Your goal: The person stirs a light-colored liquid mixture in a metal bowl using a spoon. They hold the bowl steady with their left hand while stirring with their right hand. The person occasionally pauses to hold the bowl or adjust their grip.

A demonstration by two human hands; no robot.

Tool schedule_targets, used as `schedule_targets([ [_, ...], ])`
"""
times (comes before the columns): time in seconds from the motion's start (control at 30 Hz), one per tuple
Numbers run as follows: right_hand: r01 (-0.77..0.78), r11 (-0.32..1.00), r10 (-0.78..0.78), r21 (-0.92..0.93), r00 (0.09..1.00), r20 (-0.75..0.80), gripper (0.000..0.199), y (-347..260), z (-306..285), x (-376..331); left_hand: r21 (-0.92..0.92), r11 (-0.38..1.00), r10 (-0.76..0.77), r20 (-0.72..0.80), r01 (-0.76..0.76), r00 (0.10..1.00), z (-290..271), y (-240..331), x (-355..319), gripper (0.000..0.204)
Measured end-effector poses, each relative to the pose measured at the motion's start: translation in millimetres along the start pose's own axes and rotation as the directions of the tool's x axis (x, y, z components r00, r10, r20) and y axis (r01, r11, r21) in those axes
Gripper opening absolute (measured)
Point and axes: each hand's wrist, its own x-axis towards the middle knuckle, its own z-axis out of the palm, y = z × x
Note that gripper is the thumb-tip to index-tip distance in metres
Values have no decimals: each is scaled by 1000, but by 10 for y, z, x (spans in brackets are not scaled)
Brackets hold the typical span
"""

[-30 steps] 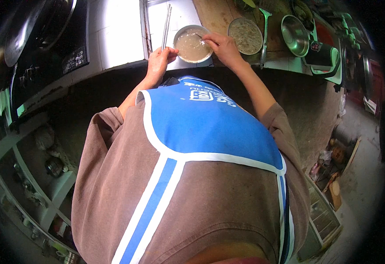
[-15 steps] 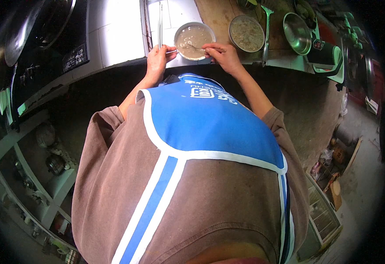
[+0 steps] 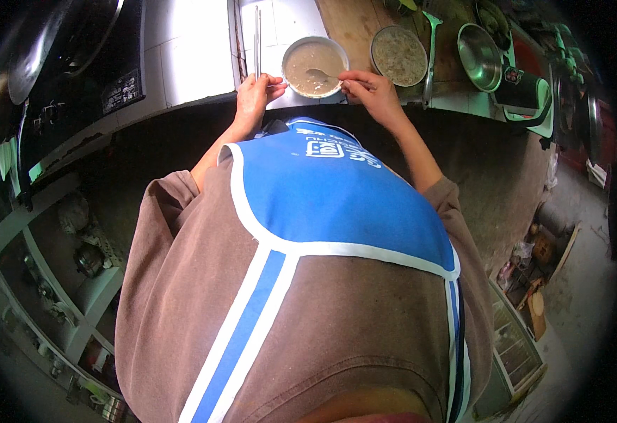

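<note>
Metallic-grey, the spoon point(image 3: 320, 73) is being pinched by the right hand point(image 3: 375, 96), dipped into the upper-centre bowl point(image 3: 285, 56); chopsticks point(image 3: 257, 42) are being grasped aside by the left hand point(image 3: 254, 99), seemingly giving the spoon room.

"What do your hands have hold of?"

"My right hand point(image 3: 368, 92) holds a small silver-grey spoon point(image 3: 317, 73), metal by its look and smooth. My left hand point(image 3: 253, 95) has long, thin silvery chopsticks point(image 3: 257, 42), with a metallic shine."

"And the surfaces around you?"

"The white tiled counter point(image 3: 181, 63) is smooth and glossy, glaring in the light. The brown wooden board point(image 3: 350, 21) looks matt and worn. The round silver metal basin point(image 3: 479, 58) is polished."

"Your clothes?"

"All cloth: my blue apron with white edging point(image 3: 343, 204) looks smooth, my brown shirt point(image 3: 336, 317) soft and matt."
</note>
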Motion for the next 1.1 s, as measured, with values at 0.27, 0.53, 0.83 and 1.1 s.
schedule_targets([
  [0.27,323,868,-301,-376,946,117,21,-58,179,139,-7,999,-43,-17,43,999,32,56,-12,26],
  [0.53,227,874,-262,-430,965,-23,22,-61,69,366,113,993,-24,13,22,1000,-37,-32,49,29],
  [0.83,26,929,-126,-370,960,-250,22,144,-52,328,122,993,-6,-8,7,1000,-24,-46,40,29],
  [1.1,-139,963,78,-233,964,-253,25,110,75,65,139,990,-23,-28,26,999,39,19,0,28],
])
